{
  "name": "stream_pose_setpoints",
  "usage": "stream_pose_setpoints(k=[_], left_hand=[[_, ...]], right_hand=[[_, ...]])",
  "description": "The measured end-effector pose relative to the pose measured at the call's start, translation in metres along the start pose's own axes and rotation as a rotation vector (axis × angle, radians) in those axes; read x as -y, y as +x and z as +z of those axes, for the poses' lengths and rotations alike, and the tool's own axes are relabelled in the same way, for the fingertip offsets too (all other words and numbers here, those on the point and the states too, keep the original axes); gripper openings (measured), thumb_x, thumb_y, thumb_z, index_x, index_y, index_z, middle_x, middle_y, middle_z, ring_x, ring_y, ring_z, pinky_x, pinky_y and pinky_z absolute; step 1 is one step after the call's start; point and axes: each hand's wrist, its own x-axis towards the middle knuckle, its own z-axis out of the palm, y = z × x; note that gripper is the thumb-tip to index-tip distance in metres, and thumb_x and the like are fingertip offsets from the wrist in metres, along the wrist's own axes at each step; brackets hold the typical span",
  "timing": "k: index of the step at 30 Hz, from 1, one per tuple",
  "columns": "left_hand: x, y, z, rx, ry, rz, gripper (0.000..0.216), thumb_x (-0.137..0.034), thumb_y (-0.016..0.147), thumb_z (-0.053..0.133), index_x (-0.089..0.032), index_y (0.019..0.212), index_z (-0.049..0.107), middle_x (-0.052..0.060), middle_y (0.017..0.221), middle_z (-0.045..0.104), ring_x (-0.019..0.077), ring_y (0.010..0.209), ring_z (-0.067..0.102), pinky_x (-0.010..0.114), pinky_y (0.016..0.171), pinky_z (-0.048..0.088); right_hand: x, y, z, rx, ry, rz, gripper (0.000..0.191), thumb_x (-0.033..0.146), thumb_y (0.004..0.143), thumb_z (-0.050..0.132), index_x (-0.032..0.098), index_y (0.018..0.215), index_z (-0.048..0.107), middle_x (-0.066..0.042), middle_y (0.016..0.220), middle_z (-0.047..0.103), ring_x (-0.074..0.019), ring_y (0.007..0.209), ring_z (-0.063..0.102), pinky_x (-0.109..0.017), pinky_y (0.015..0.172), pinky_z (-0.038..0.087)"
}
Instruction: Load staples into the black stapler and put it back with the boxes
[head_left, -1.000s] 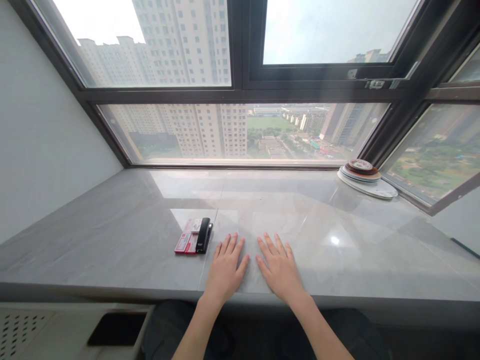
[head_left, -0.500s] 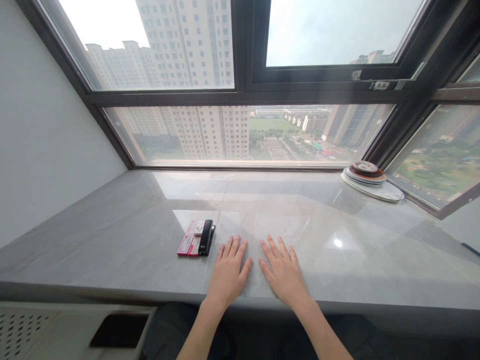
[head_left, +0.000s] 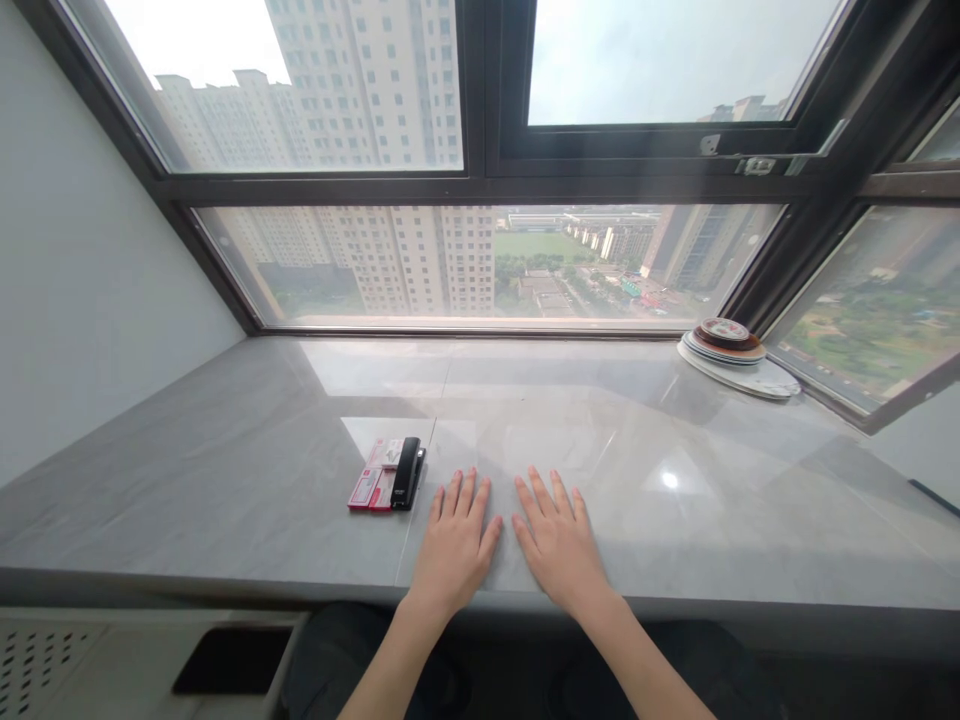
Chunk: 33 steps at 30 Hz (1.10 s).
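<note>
My left hand lies palm down on the grey stone sill, fingers spread and holding nothing. Beside it, my right hand rests flat the same way, a small gap between the two thumbs. Just left of my left hand is a black stapler, set lengthwise away from me. Against the stapler's left side sit several small red-and-white boxes, touching or nearly so; their print is too small to read. Neither hand touches these things.
A stack of round plates or coasters stands in the far right corner by the glass. Dark window frames rise behind the sill. Below its front edge at left is a pale cabinet-like surface with a dark recess.
The whole view has shifted slightly, so things sit a little further left. My hands stay flat on the sill; the stapler and boxes have not moved.
</note>
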Motion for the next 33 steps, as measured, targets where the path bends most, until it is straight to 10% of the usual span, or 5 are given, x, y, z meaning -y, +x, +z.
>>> stream_pose_setpoints(k=[33], left_hand=[[-0.002, 0.004, 0.007, -0.001, -0.043, -0.067, 0.064, -0.049, 0.103, 0.043, -0.036, 0.163, 0.027, 0.005, 0.172, 0.020, 0.0373, 0.159, 0.011, 0.068, 0.123, 0.017]], right_hand=[[0.007, 0.007, 0.010, -0.045, 0.000, 0.039, 0.062, 0.047, 0.103, 0.036, 0.034, 0.163, 0.032, -0.005, 0.173, 0.013, -0.0417, 0.158, 0.009, -0.069, 0.122, 0.010]])
